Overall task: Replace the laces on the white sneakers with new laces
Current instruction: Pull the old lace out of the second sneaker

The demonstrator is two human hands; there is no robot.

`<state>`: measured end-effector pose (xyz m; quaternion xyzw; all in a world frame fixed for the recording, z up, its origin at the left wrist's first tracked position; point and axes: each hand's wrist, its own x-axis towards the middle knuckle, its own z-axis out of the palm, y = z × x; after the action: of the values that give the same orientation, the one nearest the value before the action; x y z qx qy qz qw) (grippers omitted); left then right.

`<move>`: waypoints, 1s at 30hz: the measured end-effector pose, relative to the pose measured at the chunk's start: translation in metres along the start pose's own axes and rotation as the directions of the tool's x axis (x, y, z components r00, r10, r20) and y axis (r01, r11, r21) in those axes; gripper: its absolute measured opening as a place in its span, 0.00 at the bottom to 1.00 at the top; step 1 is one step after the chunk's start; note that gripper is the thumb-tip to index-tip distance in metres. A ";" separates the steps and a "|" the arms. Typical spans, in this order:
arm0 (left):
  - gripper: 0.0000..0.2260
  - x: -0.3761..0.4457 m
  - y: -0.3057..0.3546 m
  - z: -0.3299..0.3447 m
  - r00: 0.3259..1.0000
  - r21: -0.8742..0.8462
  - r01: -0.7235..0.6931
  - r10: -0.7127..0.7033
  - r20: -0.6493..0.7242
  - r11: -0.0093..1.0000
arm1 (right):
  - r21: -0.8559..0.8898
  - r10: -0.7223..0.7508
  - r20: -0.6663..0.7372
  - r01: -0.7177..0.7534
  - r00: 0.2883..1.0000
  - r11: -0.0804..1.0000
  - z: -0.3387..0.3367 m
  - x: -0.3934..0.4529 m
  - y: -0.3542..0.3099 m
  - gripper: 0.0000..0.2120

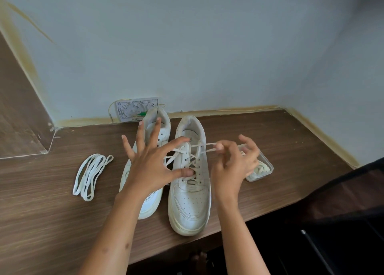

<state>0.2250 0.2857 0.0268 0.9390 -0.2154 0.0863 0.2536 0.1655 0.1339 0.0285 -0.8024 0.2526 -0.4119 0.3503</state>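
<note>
We see the right hand (232,166) pinching a loop of the old lace (208,147) between thumb and forefinger, the other fingers curled loosely above it; the lace runs taut from that pinch leftward to the top eyelets of the right sneaker (190,202). The left hand (151,166) is spread wide, fingers straight and splayed, with its thumb pressing on the laced part of that sneaker's tongue and its forefinger reaching over the upper tongue; we see nothing gripped in it. The right sneaker stands upright with its toe toward us near the front edge of the wooden table (291,160), and the lower rows of lace are still threaded through it. The left sneaker (149,206) sits just beside it on its left, largely hidden under the left hand and forearm, so we cannot tell whether it has a lace. To the left of both shoes, apart from them, a bundle of white new laces (91,176) lies in long loops on the table. To the right, partly behind the right hand, a clear plastic container (261,171) holds a crumpled whitish lace. At the back, against the pale wall (207,46), a white plate with wires (135,108) stands behind the left sneaker's heel.
</note>
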 end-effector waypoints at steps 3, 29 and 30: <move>0.37 0.001 -0.001 0.001 1.000 0.014 -0.002 0.002 -0.009 1.000 | 0.026 0.102 0.011 -0.103 0.995 0.994 0.000 -0.005 -0.003 0.07; 0.38 0.000 -0.002 0.003 1.000 -0.033 0.003 -0.003 -0.011 0.999 | 0.228 0.294 -0.102 -0.266 0.950 0.937 -0.015 0.009 0.003 0.06; 0.38 0.000 -0.002 0.003 1.000 -0.037 0.004 -0.004 -0.013 0.999 | 0.230 0.207 -0.091 -0.181 0.974 0.956 -0.014 0.009 0.003 0.07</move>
<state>0.2264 0.2856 0.0234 0.9340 -0.2135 0.0878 0.2726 0.1584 0.1214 0.0364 -0.7049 0.3025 -0.4462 0.4610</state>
